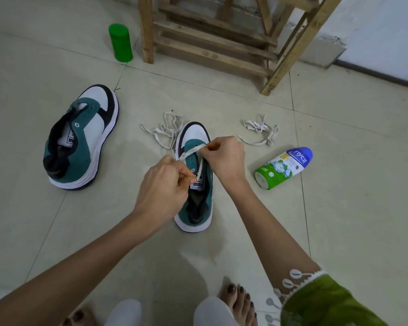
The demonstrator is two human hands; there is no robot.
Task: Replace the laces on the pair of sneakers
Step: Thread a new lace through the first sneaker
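Note:
A teal, white and black sneaker [194,203] stands on the tiled floor in front of me, toe pointing away. A cream lace [191,152] crosses its lowest eyelets. My left hand [165,184] pinches one lace end over the tongue. My right hand [224,156] pinches the lace at the right side of the eyelet row. The lace's loose length [161,132] lies tangled beyond the toe. The second sneaker [80,140] lies tipped on its side at the left, with no lace in it. Another cream lace [260,132] lies bunched at the right.
A white and green powder bottle [283,168] lies on its side to the right of the sneaker. A green canister [120,42] stands at the back left beside a wooden frame [212,41]. My bare feet [238,302] are at the bottom edge.

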